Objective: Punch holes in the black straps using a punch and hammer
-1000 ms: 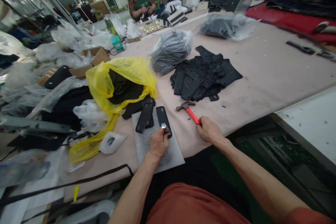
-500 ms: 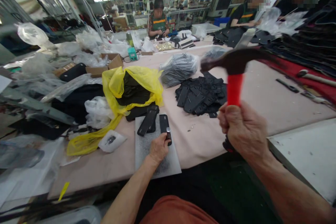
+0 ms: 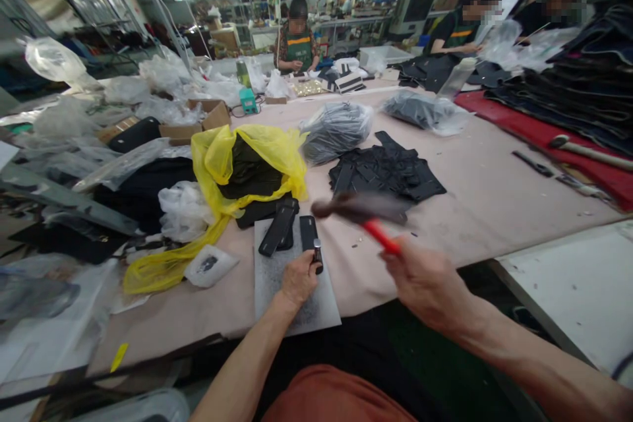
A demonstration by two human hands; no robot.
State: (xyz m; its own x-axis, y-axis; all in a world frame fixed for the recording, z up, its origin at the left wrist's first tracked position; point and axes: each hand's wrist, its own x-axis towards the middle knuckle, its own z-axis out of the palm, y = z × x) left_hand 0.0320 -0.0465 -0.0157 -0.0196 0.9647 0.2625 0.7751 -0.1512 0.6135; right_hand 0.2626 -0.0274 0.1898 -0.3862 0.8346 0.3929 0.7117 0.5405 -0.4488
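My left hand (image 3: 299, 278) grips a short metal punch (image 3: 317, 253), upright against a black strap piece (image 3: 307, 232) on the grey board (image 3: 277, 297). More black pieces (image 3: 278, 229) overlap at the board's upper left. My right hand (image 3: 420, 280) is wrapped round the red handle of a hammer (image 3: 380, 235). The hammer's dark head is motion-blurred, in the air to the right of and above the punch. Beyond it lies a heap of black cut pieces (image 3: 380, 168).
A yellow bag (image 3: 208, 151) with dark material stands behind the board. Plastic-wrapped bundles (image 3: 339, 132) lie farther back. Tools and stacked dark fabric (image 3: 583, 79) are on the right. Clear plastic bags (image 3: 168, 76) crowd the left. A person (image 3: 297, 46) sits across the table, others at the right.
The hammer in my right hand has come down and to the left, closer to the punch, its handle now slanted. My left hand and the punch stay in place.
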